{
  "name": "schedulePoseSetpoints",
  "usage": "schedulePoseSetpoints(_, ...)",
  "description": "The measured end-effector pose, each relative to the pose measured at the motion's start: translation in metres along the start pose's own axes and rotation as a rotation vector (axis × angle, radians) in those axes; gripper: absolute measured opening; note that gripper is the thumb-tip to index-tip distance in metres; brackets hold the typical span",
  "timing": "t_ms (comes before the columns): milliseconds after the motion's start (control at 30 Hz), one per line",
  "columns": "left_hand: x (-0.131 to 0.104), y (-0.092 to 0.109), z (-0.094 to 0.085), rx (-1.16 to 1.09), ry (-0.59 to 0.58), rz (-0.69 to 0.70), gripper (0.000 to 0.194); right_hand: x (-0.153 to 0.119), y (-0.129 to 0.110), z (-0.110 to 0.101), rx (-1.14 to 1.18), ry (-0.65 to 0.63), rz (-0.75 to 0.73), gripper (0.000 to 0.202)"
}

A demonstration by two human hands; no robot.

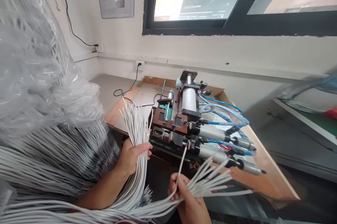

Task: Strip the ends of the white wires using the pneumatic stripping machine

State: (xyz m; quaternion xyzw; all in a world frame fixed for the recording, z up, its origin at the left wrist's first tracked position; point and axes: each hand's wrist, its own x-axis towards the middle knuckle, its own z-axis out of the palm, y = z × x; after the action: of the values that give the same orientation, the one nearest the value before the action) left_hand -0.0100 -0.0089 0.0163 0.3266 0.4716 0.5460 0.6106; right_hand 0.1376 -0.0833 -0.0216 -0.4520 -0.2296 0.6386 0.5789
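Note:
My left hand is wrapped round an upright bundle of light grey cables, their loose ends fanning out above the thumb. Lower and to the right, my right hand grips a second bunch of cables; its ends spread rightward, some with dark reddish tips, slightly blurred. Between the right thumb and fingers one single cable stands apart, its dark tip at the front of a pneumatic machine with silver cylinders. Whether that tip sits inside the machine I cannot tell.
A large mass of grey cables, partly wrapped in clear plastic, fills the left side. Blue air hoses run off the machine, which stands on a wood-edged table. A shelf juts out at the right.

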Motion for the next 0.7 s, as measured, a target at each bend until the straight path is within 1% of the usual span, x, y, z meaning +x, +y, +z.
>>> schedulePoseSetpoints(133, 0.001, 0.002, 0.01, 0.021, -0.059, -0.009, 0.017, 0.004, -0.005, -0.002, -0.102, -0.042, 0.023, 0.028)
schedulePoseSetpoints(233, 0.002, 0.001, 0.016, 0.049, -0.094, 0.002, 0.018, 0.005, -0.003, -0.004, -0.2, -0.084, 0.041, 0.032)
schedulePoseSetpoints(333, 0.004, -0.001, 0.017, 0.08, -0.09, 0.029, 0.016, 0.004, 0.002, -0.008, -0.28, -0.145, 0.07, 0.034)
schedulePoseSetpoints(467, 0.005, 0.0, 0.015, 0.096, -0.117, 0.084, 0.011, 0.005, 0.003, -0.014, -0.367, -0.227, 0.057, 0.034)
schedulePoseSetpoints(567, 0.006, 0.006, 0.012, 0.029, -0.165, 0.018, 0.011, 0.008, 0.0, -0.019, -0.42, -0.271, 0.027, 0.033)
schedulePoseSetpoints(633, 0.006, 0.011, 0.011, -0.015, -0.204, -0.045, 0.01, 0.012, -0.003, -0.02, -0.443, -0.334, 0.0, 0.032)
schedulePoseSetpoints(700, 0.007, 0.014, 0.009, -0.041, -0.216, -0.069, 0.01, 0.016, -0.005, -0.02, -0.44, -0.38, -0.033, 0.032)
